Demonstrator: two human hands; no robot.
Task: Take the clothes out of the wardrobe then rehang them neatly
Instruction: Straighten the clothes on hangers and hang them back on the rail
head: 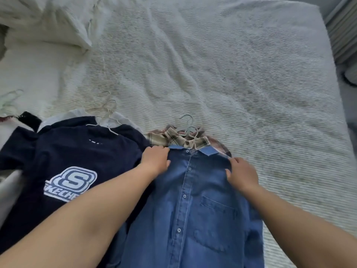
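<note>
A blue denim shirt (pixel 193 209) lies buttoned and face up on the bed, on top of a beige plaid shirt (pixel 173 138) whose collar shows above it. Grey hanger hooks (pixel 188 122) stick out past both collars. My left hand (pixel 155 158) grips the denim shirt's left shoulder. My right hand (pixel 242 174) grips its right shoulder. To the left lies a navy T-shirt (pixel 73 161) with a white logo, on a white hanger (pixel 104 120), over a white garment.
The white textured bedspread (pixel 231 74) covers the bed. A white pillow (pixel 48 22) sits at the far left. More pale hangers (pixel 11 97) and a dark garment (pixel 29 118) lie at the left edge. The bed's right edge (pixel 336 93) drops to a grey floor.
</note>
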